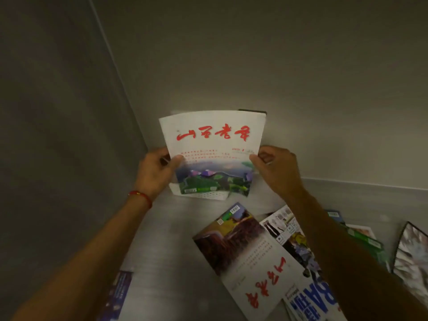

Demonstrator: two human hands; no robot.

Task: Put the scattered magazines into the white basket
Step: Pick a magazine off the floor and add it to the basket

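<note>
**Both my hands hold one magazine upright over the white basket**

My left hand (pixel 156 167) pinches the left edge of a white magazine (pixel 212 140), thumb across the front of the cover and the other fingers hidden behind it. My right hand (pixel 275 167) grips the right edge in the same way, thumb pressed on the cover. Both hands are closed on the paper, not loose. A red string bracelet (pixel 141 196) circles my left wrist.

The magazine stands upright, facing me, with large red brush lettering across the top and a green landscape picture below. Its bottom edge hangs in front of the white basket (pixel 208 195), of which only a strip of perforated wall shows beneath the cover. A dark-edged item stands just behind the magazine; I cannot tell what it is.

The basket sits at the far edge of the grey surface (pixel 176 228), against the back wall and near the far left corner. The surface between my forearms and the basket is bare.

Toward the right edge, more magazines lie overlapping: one with red lettering (pixel 252 258) on top, a blue-titled one (pixel 310 300) at the near edge, others partly under my right forearm. Another magazine (pixel 118 295) lies at the near left edge.
</note>
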